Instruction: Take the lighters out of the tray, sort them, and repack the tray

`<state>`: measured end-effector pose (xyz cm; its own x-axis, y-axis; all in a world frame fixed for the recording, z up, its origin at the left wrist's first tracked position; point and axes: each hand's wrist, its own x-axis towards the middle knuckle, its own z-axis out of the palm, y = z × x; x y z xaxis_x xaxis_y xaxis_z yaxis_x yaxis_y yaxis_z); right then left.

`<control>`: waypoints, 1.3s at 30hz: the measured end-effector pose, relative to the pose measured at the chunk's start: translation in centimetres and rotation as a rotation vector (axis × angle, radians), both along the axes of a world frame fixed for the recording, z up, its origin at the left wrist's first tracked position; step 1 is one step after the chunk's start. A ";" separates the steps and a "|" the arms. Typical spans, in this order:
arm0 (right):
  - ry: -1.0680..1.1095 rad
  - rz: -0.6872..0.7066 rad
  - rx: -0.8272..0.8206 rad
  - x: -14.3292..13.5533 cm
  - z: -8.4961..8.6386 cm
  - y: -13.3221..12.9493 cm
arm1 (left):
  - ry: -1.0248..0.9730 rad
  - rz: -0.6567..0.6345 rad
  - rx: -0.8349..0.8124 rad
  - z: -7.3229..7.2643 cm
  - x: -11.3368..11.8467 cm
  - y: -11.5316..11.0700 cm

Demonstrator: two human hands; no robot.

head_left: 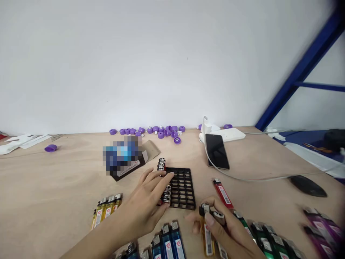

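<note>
My left hand (151, 196) lies over the left side of a black grid tray (183, 189), fingers stretched out. Its fingers touch or hover just above a column of lighters (161, 163) standing upright in the tray's left slots; part of that column is hidden beneath them. The other visible slots hold nothing. At the tray's lower right, my right hand (223, 223) is closed around a yellow lighter (207, 237) and at least one more lighter, metal tops up. A red lighter (223, 194) lies just beyond that hand.
Yellow lighters (104, 208) lie at left, blue lighters (169, 241) in front, green lighters (272, 241) and purple lighters (322, 226) at right. Behind are a box (129, 171), purple caps (167, 132), a phone (217, 151), a white cable (242, 178) and a black mouse (308, 186).
</note>
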<state>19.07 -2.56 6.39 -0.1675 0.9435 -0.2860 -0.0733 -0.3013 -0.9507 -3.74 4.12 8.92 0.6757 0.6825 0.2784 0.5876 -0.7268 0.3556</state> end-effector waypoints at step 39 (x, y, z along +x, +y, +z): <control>-0.734 0.138 0.657 -3.9 2.1 8.9 | -0.060 -0.037 -0.048 0.2 -1.3 0.8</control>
<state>15.15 6.37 8.47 -0.2785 0.9373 0.2095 0.5960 0.3397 -0.7275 -5.05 4.97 9.11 0.6836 0.6710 0.2872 0.5372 -0.7290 0.4243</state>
